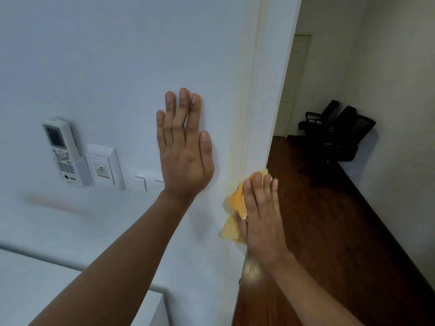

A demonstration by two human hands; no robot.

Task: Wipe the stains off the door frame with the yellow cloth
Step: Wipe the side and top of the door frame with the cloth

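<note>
Frame edge free above; doorway (pixel 313 196) open at 3 o'clock
The door frame (pixel 261 90) runs bare toward 12 o'clock above the right hand (pixel 261 217); the left hand (pixel 186 151), flat on the wall (pixel 117 55), blocks 9 o'clock; remote (pixel 61 150) and switch plate (pixel 106 167) sit farther that way; white cabinet (pixel 35 290) at 7 o'clock; black chairs (pixel 339 135) well apart at 2 o'clock.

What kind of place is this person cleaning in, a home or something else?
Probably an office or a flat, at a doorway. An air-conditioner remote hangs in a wall holder beside switches, and black office chairs stand on the wooden floor of the room beyond the door frame.
</note>
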